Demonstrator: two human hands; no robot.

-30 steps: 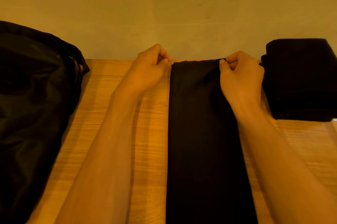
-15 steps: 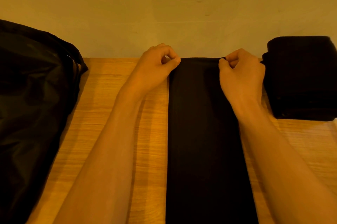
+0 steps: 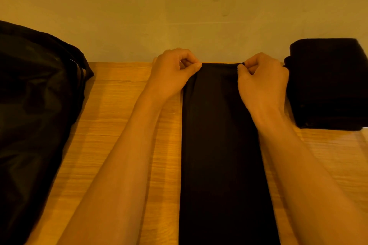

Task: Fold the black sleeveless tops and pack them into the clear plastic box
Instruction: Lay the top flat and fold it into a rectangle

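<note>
surface: wooden table with lengthwise grain, its far edge against a plain pale wall; warm, dim lighting.
task item: black sleeveless top, folded into one long narrow strip, lies flat on the table and runs from the far edge down to the bottom of the view.
left hand: at the strip's far left corner; fingers curled, thumb and forefinger pinch the cloth at that corner.
right hand: at the strip's far right corner; fingers curled, thumb and forefinger pinch the far hem, which is raised in a slight ridge between the two hands.
forearms: the left lies along the bare table beside the strip; the right crosses the strip's right edge and hides part of it.
right side: stack of folded black tops, just beside the right hand, squared into a block; a thin pale clear edge shows at its near right corner, and whether this is the box cannot be told.
left side: black bag, glossy and slumped, with straps toward the wall; well apart from the strip, with bare table between.
</note>
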